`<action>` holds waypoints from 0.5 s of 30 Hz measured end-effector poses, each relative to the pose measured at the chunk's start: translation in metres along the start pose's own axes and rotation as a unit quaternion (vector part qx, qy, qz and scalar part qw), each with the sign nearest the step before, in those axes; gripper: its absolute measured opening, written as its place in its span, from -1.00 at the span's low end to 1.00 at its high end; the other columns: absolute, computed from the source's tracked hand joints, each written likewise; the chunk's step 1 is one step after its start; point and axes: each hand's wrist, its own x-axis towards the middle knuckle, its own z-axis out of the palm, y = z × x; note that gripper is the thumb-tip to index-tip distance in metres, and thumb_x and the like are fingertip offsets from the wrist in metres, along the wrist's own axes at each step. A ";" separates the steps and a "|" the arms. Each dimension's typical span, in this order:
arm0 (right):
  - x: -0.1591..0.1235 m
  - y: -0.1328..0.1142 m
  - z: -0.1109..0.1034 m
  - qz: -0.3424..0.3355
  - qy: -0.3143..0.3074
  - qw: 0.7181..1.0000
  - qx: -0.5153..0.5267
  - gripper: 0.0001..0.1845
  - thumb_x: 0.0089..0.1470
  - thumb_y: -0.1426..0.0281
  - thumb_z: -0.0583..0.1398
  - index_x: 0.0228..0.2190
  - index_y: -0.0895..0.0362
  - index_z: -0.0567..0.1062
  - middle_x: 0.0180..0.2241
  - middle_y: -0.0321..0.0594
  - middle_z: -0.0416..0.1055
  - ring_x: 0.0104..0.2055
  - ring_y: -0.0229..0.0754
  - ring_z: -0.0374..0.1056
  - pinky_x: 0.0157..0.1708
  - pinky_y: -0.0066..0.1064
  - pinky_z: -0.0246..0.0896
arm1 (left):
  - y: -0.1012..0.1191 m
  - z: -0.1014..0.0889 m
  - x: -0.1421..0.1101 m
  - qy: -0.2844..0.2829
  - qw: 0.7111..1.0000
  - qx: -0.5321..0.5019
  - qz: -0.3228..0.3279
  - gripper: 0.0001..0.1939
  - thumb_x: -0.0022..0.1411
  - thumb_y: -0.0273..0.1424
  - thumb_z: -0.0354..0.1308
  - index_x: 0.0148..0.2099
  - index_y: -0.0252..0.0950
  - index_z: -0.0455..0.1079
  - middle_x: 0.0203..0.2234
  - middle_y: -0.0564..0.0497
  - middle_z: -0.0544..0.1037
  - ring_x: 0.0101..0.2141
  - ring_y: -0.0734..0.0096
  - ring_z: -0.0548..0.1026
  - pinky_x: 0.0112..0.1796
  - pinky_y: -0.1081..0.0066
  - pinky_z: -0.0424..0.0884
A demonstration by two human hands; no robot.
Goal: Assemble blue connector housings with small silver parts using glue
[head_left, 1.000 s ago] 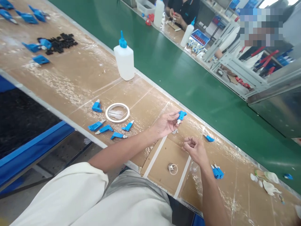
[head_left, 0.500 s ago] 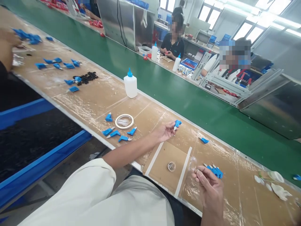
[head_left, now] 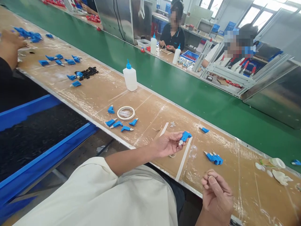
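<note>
One blue piece fills left grip; right grip, contents unclear, overlaps table edge.

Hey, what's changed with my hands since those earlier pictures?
Your left hand moved toward you, still holding the blue piece, leaving the small pile in clear view. Your right hand moved right and toward you, pinched; any contents are unclear. The nearest bottle stayed put.
</note>
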 end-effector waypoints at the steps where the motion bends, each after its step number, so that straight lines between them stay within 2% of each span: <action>1: -0.001 0.001 -0.002 -0.004 0.009 1.000 0.007 -0.75 -0.23 0.22 0.55 -0.52 0.08 0.69 -0.56 -0.18 0.51 -0.58 -0.26 0.40 -0.68 -0.52 0.30 | -0.003 -0.001 -0.003 -0.003 1.000 0.001 -0.008 -0.76 0.17 -0.61 0.24 -0.09 -0.45 0.53 -0.40 -0.11 0.55 -0.46 0.51 0.52 -0.44 0.60 0.45; 4: -0.006 0.003 -0.007 -0.009 0.025 1.000 0.007 -0.76 -0.22 0.25 0.55 -0.48 0.06 0.71 -0.52 -0.16 0.54 -0.54 -0.22 0.43 -0.66 -0.47 0.33 | -0.004 -0.004 -0.013 -0.001 1.000 0.006 -0.021 -0.72 0.15 -0.60 0.25 -0.05 -0.43 0.53 -0.39 -0.09 0.55 -0.47 0.51 0.52 -0.42 0.58 0.44; 9: -0.010 0.005 -0.007 -0.008 0.040 0.999 -0.030 -0.71 -0.15 0.30 0.53 -0.32 0.09 0.72 -0.45 -0.11 0.60 -0.48 -0.11 0.52 -0.57 -0.35 0.45 | 0.008 -0.008 -0.022 0.033 0.999 0.034 0.007 -0.65 0.15 -0.58 0.25 0.02 -0.41 0.51 -0.40 -0.07 0.54 -0.47 0.52 0.50 -0.42 0.57 0.41; 15: 0.004 0.015 0.005 0.000 0.002 1.000 -0.016 -0.78 -0.12 0.29 0.52 -0.36 0.06 0.72 -0.46 -0.13 0.60 -0.48 -0.15 0.53 -0.54 -0.38 0.48 | 0.017 -0.016 -0.018 0.058 0.998 0.027 0.025 -0.71 0.14 -0.59 0.26 -0.05 -0.43 0.53 -0.37 -0.10 0.55 -0.45 0.52 0.50 -0.39 0.58 0.40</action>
